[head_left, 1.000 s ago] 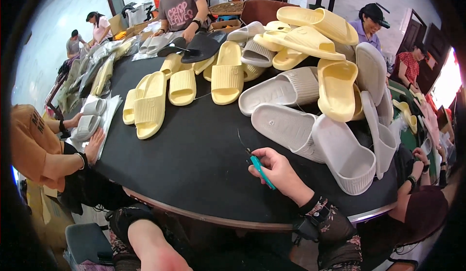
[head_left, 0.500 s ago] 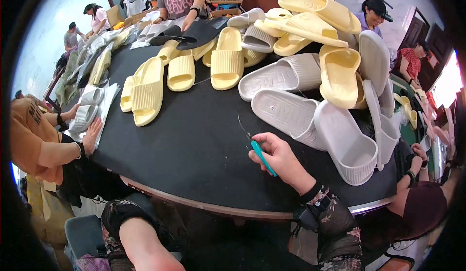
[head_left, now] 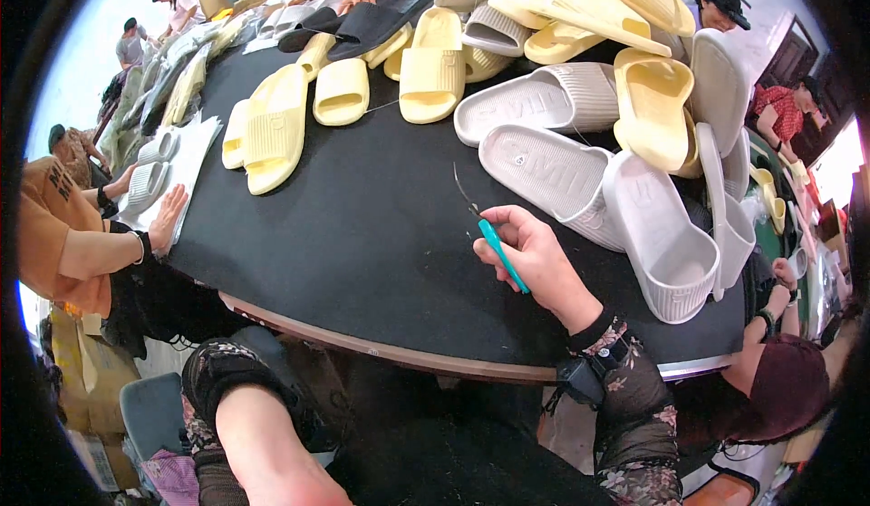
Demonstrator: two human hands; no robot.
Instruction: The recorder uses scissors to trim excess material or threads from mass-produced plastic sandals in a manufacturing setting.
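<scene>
My right hand (head_left: pixel 536 266) is closed around a small tool with a teal handle (head_left: pixel 504 256), held just above the black tabletop (head_left: pixel 362 252). A thin, curved dark tip (head_left: pixel 465 187) sticks out beyond my fingers. Closest to this hand are light grey slide sandals (head_left: pixel 548 175) lying sole down, with another grey slide (head_left: pixel 660 234) to its right. At the lower left my left arm (head_left: pixel 263 424) bends back toward me, its dark floral sleeve pushed up. Bare skin reaches the lower edge, where the fingers of my left hand are out of sight.
Yellow slides (head_left: pixel 276 130) stand in a row along the far side. Yellow and grey ones pile up (head_left: pixel 603 17) at the back right. A co-worker's hand (head_left: pixel 168 216) rests by grey slides on white plastic at the left. Bagged goods (head_left: pixel 172 80) lie beyond.
My view has tipped down a little, so the table and slides sit higher in the picture. My right hand keeps the teal tool in nearly the same pose.
</scene>
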